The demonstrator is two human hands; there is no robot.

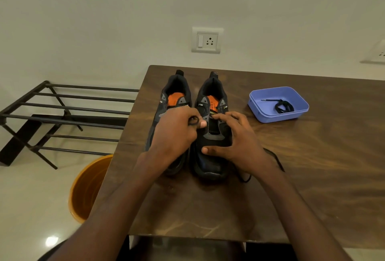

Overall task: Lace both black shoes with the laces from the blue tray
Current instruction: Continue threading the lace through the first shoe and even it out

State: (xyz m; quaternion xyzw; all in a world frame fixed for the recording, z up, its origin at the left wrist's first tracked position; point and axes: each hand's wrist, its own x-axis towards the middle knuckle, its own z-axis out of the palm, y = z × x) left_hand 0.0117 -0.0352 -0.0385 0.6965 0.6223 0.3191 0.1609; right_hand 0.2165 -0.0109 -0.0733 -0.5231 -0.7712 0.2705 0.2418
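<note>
Two black shoes with orange insoles stand side by side on the brown table, toes toward me: the left shoe point(176, 92) and the right shoe point(210, 165). My left hand point(177, 133) is closed around a bunched black lace, above the gap between the shoes. My right hand point(237, 144) rests on the right shoe, forefinger and thumb pinching a lace end at an eyelet. More of that lace point(277, 159) trails on the table behind my right wrist. A blue tray point(258, 104) at the right holds a second coiled black lace point(282, 106).
The table point(312, 177) ends at a left edge beside the shoes. Below it on the floor stand an orange bucket point(87, 190) and a black metal rack point(62, 115). A wall socket point(207, 41) is behind the shoes.
</note>
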